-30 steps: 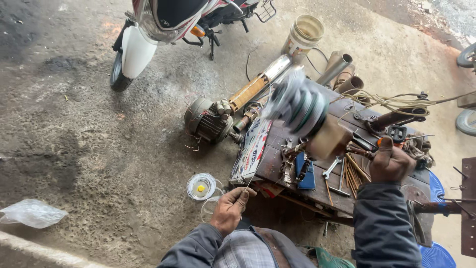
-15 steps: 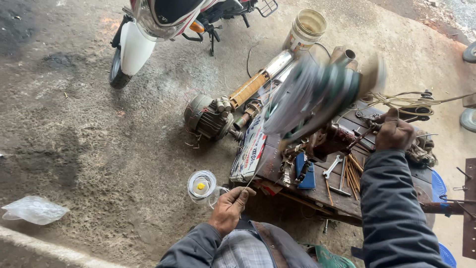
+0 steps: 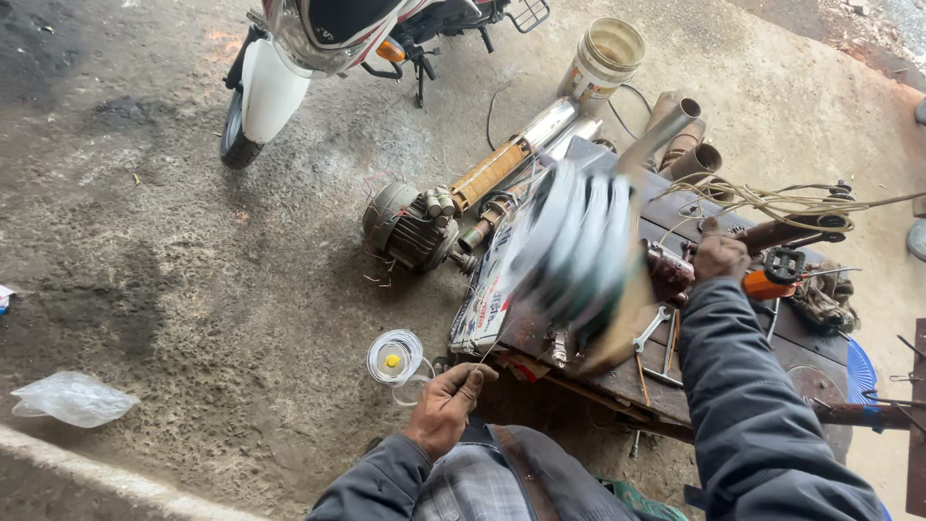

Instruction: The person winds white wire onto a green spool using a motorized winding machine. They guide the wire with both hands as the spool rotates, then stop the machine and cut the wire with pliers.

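Left hand (image 3: pixel 446 405) pinches a thin wire (image 3: pixel 487 355), just below the low bench (image 3: pixel 617 381). Wire runs up-right to the spinning winding former (image 3: pixel 579 253) on the bench. Right hand (image 3: pixel 721 257) closed on prob. a crank, right of former; blurred.

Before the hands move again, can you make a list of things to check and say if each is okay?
1. Left hand pinching the thin wire: ok.
2. Right hand gripping the crank by the spinning former: ok, grip looks firm.
3. Former's windings lying even: cannot tell, blurred by motion.
4. Wire spool free on the floor: ok.
5. Loose wrenches clear of the former: not ok, they lie close under it.
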Action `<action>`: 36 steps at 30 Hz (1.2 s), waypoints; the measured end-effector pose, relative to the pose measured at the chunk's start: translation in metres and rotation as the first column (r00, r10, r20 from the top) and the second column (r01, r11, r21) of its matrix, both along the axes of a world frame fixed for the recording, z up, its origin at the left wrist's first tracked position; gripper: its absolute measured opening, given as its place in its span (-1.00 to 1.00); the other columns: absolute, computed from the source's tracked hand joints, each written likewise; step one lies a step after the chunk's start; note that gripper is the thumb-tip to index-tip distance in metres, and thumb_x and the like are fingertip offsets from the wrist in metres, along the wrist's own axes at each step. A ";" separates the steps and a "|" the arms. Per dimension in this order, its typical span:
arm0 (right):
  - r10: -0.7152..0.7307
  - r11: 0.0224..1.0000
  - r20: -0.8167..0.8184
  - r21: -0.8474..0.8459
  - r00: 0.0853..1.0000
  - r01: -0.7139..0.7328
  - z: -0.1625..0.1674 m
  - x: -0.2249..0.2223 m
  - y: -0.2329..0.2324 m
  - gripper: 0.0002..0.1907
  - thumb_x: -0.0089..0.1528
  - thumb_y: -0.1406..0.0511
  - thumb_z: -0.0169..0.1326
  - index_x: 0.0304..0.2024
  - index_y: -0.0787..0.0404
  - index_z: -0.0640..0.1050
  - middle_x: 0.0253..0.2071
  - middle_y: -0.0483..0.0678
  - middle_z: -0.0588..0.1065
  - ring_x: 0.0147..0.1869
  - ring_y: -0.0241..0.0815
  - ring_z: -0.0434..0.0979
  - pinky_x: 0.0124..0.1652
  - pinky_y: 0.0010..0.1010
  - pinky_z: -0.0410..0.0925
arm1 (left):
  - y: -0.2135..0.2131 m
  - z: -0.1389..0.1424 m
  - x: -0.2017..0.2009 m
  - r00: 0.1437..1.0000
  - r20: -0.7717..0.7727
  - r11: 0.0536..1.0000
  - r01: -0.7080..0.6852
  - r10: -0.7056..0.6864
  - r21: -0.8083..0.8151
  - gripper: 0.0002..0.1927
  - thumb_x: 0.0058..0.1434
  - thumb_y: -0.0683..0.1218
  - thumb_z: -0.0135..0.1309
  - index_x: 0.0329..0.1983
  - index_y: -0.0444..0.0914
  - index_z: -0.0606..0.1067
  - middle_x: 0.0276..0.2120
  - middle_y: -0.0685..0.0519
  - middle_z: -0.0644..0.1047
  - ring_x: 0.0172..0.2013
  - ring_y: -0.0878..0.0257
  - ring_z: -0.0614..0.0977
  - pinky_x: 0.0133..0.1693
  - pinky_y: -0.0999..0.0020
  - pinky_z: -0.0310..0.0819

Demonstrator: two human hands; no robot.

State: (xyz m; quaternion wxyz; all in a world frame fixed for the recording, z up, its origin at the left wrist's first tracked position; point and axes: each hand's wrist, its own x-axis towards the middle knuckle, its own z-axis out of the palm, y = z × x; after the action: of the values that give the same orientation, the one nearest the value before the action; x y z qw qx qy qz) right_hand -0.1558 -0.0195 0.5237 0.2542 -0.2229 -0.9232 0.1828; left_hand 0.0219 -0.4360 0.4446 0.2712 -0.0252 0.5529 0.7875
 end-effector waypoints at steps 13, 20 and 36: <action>0.089 0.910 0.493 0.313 0.866 -0.272 -0.040 0.042 -0.042 -0.76 0.22 0.12 0.11 -0.27 0.09 0.67 -0.33 -0.06 0.63 -0.23 -0.04 0.64 -0.27 -0.23 0.45 | 0.002 0.005 0.003 0.999 0.040 0.999 0.012 -0.013 0.035 -0.66 0.45 0.06 -0.07 -0.03 -0.25 0.59 -0.59 0.28 0.27 -0.57 0.49 0.21 -0.53 0.54 0.07; -0.011 0.946 0.401 -0.292 0.916 0.139 -0.058 0.079 -0.046 -0.61 0.37 0.14 -0.02 -0.37 0.24 0.65 -0.45 0.07 0.61 -0.34 -0.04 0.67 -0.27 -0.24 0.49 | 0.005 0.006 0.003 1.000 -0.004 1.000 -0.003 0.003 0.023 -0.66 0.46 0.05 -0.06 -0.04 -0.26 0.60 -0.58 0.29 0.27 -0.55 0.50 0.21 -0.52 0.54 0.07; -0.006 0.821 0.128 -0.565 0.992 0.078 -0.089 0.168 -0.037 -0.49 0.39 0.06 0.01 -0.47 0.30 0.62 -0.64 -0.11 0.45 -0.57 -0.32 0.39 -0.52 -0.36 0.27 | -0.001 0.010 0.004 0.999 -0.036 1.000 0.000 0.001 0.023 -0.66 0.47 0.04 -0.09 -0.04 -0.24 0.61 -0.58 0.27 0.29 -0.54 0.49 0.23 -0.52 0.54 0.11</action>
State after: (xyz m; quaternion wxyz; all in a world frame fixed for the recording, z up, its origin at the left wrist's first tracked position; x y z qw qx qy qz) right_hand 0.0120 -0.0565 0.4348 0.1238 -0.3195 -0.8351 0.4304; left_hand 0.0262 -0.4367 0.4542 0.2613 -0.0081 0.5486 0.7941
